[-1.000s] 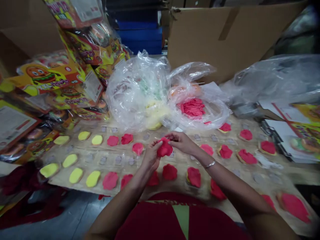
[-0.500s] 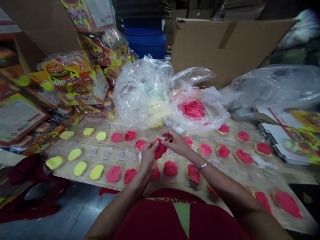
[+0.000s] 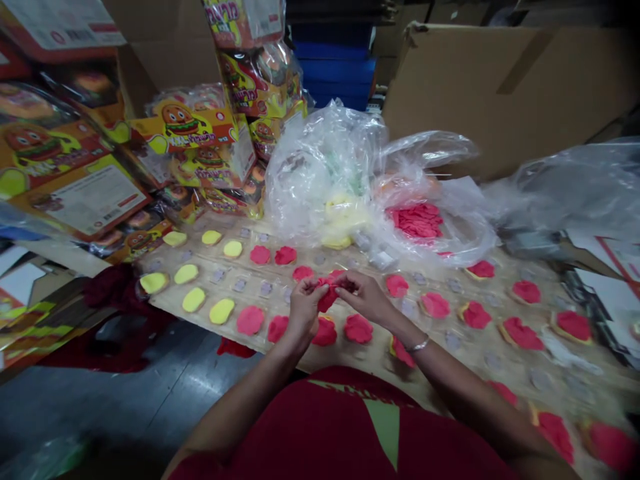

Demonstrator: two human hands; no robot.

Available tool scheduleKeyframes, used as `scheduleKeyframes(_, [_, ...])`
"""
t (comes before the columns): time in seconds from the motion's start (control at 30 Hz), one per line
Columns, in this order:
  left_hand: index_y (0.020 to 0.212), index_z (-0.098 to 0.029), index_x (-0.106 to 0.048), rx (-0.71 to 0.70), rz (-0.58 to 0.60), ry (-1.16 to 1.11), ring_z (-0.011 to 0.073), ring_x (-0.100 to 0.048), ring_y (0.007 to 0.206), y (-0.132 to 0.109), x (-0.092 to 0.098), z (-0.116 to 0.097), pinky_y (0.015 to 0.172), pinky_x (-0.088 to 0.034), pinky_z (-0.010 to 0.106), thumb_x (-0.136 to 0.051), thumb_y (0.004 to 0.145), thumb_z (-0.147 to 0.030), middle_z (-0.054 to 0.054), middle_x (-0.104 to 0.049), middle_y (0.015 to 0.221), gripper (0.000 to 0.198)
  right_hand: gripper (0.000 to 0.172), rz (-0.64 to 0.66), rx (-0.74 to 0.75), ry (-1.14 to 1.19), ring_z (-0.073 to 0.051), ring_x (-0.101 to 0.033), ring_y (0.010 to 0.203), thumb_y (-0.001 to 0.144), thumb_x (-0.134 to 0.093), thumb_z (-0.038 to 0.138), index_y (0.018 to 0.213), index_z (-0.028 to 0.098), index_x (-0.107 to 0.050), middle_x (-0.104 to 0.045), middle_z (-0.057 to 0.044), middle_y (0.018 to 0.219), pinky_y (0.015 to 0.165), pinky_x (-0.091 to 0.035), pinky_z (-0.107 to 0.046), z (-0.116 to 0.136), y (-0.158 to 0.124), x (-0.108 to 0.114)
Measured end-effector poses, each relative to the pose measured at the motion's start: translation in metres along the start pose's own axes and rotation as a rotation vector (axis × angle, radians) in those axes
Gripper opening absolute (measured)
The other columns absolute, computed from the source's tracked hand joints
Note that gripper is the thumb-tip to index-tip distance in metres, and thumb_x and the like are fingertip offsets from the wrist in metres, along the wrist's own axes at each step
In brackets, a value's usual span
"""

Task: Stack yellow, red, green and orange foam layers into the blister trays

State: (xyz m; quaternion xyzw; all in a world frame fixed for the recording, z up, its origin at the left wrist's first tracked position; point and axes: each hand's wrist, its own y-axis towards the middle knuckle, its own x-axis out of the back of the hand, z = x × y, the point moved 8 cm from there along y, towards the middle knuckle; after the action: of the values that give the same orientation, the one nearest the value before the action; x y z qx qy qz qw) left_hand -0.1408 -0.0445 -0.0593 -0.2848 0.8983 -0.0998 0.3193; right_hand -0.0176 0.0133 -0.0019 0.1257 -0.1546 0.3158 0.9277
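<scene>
My left hand [image 3: 304,308] and my right hand [image 3: 365,296] meet above a cardboard sheet [image 3: 370,350], both pinched on one red soft piece [image 3: 329,294]. The piece is folded between my fingertips, partly hidden by them. Rows of flat red pieces [image 3: 358,328] and yellow pieces [image 3: 222,311] lie on the sheet around and under my hands. A bracelet sits on my right wrist.
Clear plastic bags [image 3: 325,173] holding more red pieces [image 3: 416,220] and yellow ones stand behind the sheet. Stacked burger-printed packages [image 3: 195,143] fill the left. A large cardboard box [image 3: 505,87] stands at the back right, printed cards [image 3: 607,293] at the right edge.
The view has shifted left, so the scene sits further right. Both hands stay on the red piece, which has gone from a spread lump to a narrower pinched fold.
</scene>
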Motion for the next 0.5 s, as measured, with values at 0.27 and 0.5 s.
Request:
scheduleKeyframes(0.27, [0.092,-0.016,-0.062,-0.055,0.053,0.099,0.0154,-0.064,0.071,-0.024,0.008,-0.014,0.07,-0.049,0.028,-0.086,0.053,-0.023,0.002,-0.069,0.077,0.047,0.021,0.13,-0.084,0.081,-0.014,-0.052,0.061,0.08,-0.063,0.032,0.097,0.02,-0.061,-0.057,0.001,0.07,0.055,-0.041,-0.027,-0.013,0.002,-0.028])
scheduleKeyframes(0.5, [0.076,-0.015,-0.064,-0.102,-0.102,0.042,0.0105,-0.058,0.061,-0.033,0.058,-0.024,0.064,-0.047,0.023,-0.083,0.054,-0.022,0.0,-0.066,0.068,0.03,0.031,0.324,-0.203,0.392,-0.019,-0.063,0.084,0.079,-0.068,0.043,0.101,0.021,-0.06,-0.066,-0.007,0.096,0.07,-0.051,-0.032,-0.017,-0.011,-0.084])
